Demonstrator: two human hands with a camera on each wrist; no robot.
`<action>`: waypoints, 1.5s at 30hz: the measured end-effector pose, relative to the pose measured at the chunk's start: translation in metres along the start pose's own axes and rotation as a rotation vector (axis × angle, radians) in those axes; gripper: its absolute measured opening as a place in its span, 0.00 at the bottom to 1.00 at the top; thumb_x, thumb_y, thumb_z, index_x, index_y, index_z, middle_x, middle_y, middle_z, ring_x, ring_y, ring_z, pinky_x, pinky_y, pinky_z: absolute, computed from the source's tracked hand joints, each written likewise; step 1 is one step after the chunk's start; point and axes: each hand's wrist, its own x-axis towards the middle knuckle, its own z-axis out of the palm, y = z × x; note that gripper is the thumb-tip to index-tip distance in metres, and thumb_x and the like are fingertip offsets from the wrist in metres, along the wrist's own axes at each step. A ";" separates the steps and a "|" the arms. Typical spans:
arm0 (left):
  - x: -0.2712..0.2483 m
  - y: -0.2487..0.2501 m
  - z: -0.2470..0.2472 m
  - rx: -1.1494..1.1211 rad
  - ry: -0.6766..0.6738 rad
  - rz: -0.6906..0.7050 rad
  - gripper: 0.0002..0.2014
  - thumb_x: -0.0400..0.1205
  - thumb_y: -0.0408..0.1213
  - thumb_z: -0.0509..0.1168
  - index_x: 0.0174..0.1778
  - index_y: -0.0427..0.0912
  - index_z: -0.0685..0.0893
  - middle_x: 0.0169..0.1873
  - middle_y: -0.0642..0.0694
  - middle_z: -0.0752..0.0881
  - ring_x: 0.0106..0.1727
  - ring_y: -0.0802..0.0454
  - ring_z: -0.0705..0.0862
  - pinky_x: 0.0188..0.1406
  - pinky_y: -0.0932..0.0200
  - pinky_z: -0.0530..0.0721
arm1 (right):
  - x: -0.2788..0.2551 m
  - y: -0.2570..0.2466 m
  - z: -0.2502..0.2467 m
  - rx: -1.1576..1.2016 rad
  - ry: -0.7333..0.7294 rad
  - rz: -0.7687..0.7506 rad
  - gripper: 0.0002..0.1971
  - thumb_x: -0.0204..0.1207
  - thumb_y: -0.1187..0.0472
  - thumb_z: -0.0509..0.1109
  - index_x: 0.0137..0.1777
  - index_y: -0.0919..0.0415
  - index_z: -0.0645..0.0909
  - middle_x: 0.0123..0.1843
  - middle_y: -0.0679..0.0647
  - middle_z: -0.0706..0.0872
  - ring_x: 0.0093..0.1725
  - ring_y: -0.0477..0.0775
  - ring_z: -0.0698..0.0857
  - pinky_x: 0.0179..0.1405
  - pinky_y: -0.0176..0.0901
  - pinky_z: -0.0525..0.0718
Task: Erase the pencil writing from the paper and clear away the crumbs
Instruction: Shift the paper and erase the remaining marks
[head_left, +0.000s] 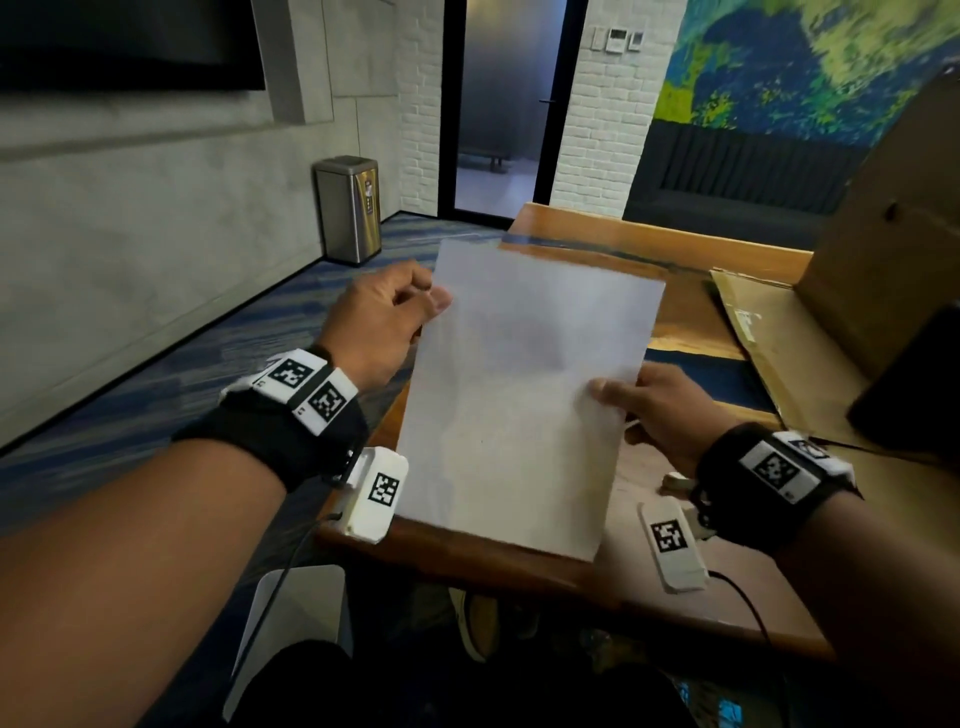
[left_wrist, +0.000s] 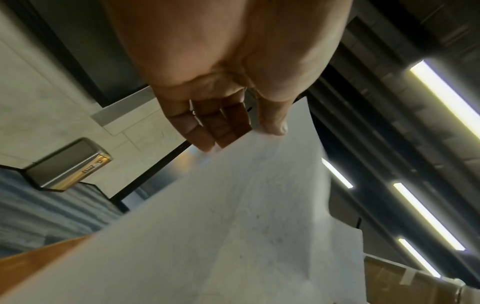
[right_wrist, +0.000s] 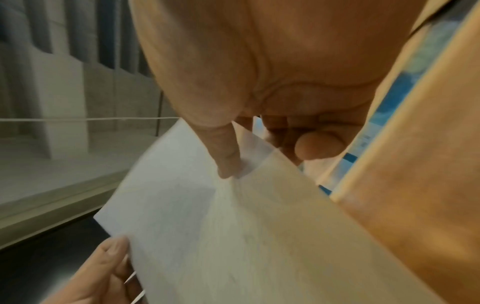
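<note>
Fingers of 2 hands pinch blank-looking paper.

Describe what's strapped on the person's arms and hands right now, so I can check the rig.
Both forearms are bare, no sleeves or gloves. The left hand has a black wrist strap carrying white blocks printed with black square markers, plus a white box hanging beneath with a dark cable. The right hand wears a matching black strap, marker blocks, white box and cable.
</note>
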 end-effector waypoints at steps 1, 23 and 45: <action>0.001 0.007 -0.001 -0.024 0.024 0.026 0.15 0.73 0.62 0.69 0.46 0.56 0.87 0.46 0.41 0.91 0.51 0.34 0.89 0.55 0.30 0.87 | -0.001 -0.008 -0.002 0.008 0.002 -0.034 0.08 0.81 0.57 0.71 0.52 0.60 0.88 0.49 0.61 0.90 0.39 0.57 0.85 0.35 0.47 0.79; -0.007 -0.032 0.013 0.323 -0.259 -0.276 0.06 0.85 0.42 0.70 0.47 0.43 0.86 0.45 0.43 0.91 0.43 0.48 0.90 0.43 0.51 0.90 | -0.007 -0.007 0.007 -0.172 0.100 -0.081 0.08 0.82 0.52 0.69 0.53 0.52 0.88 0.49 0.49 0.91 0.42 0.54 0.86 0.35 0.46 0.83; -0.028 -0.060 0.048 0.948 -0.649 -0.172 0.31 0.81 0.53 0.72 0.78 0.57 0.70 0.79 0.50 0.67 0.77 0.45 0.71 0.66 0.49 0.74 | -0.013 0.059 -0.077 -1.244 -0.191 0.162 0.06 0.82 0.44 0.63 0.45 0.41 0.79 0.44 0.47 0.88 0.39 0.49 0.86 0.45 0.52 0.88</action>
